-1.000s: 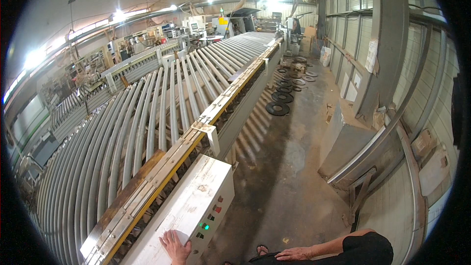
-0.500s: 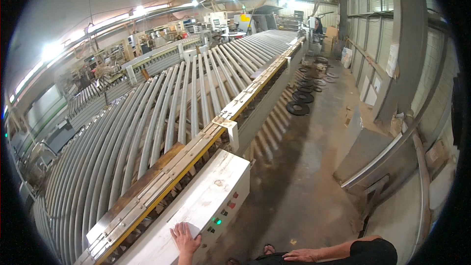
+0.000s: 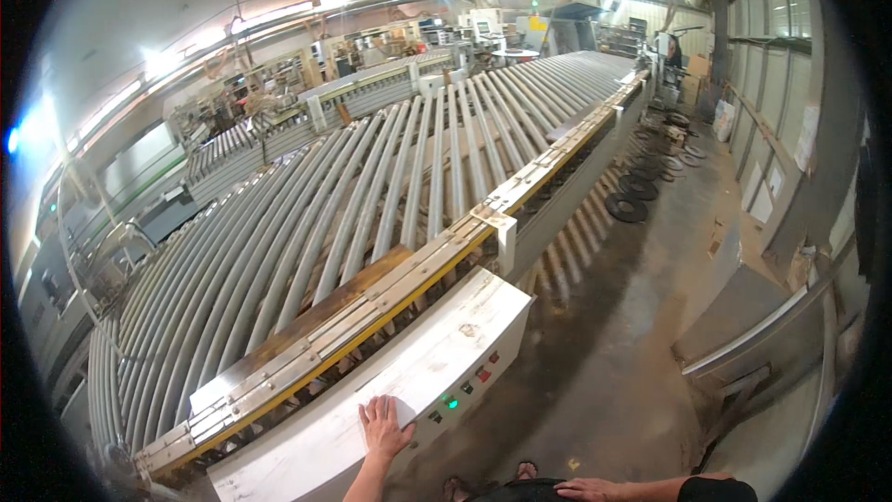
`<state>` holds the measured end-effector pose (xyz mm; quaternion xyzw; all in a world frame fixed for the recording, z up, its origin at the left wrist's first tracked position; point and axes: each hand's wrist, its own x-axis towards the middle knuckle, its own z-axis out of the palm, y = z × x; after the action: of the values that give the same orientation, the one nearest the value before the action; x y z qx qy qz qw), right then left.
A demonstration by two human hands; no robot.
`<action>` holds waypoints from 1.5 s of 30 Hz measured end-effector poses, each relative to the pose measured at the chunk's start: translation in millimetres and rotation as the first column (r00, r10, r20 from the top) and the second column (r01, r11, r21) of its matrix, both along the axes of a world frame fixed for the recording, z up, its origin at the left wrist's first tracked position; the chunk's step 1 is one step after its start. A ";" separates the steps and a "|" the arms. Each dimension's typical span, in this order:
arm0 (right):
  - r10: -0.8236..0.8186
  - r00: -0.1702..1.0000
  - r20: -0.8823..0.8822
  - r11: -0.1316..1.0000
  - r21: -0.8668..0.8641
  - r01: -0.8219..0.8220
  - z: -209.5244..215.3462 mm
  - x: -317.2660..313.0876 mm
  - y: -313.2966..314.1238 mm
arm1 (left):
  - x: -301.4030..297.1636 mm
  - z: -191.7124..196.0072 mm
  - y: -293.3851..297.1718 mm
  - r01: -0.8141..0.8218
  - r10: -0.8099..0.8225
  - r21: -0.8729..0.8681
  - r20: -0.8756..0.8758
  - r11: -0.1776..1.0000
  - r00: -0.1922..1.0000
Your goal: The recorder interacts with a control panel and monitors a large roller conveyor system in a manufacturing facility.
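Observation:
A long white control box (image 3: 437, 353) runs along the near side of a roller conveyor (image 3: 307, 195). My left hand (image 3: 384, 426) lies flat on the box's top, its fingers spread and nothing held. Beside it, the box's right face carries a lit green button (image 3: 451, 402), a red button (image 3: 483, 375) and several dark switches. My right hand (image 3: 583, 490) rests low against my dark clothing at the lower edge, its fingers stretched out, with no object visible in it.
A yellow-edged metal rail (image 3: 390, 311) borders the rollers, with a white bracket (image 3: 502, 237) on it. Black rings (image 3: 627, 207) lie on the aisle floor to the right. Beyond stand a grey slanted housing (image 3: 739, 293) and the wall. Machines fill the far left.
My view has turned to the left, so the surroundings sit further right in the picture. My left hand stays on the box, and my right hand stays low at my body.

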<state>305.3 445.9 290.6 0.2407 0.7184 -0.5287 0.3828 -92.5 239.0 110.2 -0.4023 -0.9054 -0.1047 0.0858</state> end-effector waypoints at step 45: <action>0.155 0.934 -0.321 0.985 0.122 -0.121 -98.6 37.0 3.7 | 0.7 4.5 -3.5 -0.030 0.030 -0.029 0.017 0.999 0.999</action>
<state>342.3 449.6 192.1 0.1167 0.8130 -0.4964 0.2809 -91.8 235.5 114.6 -0.3890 -0.9135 -0.0940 0.0739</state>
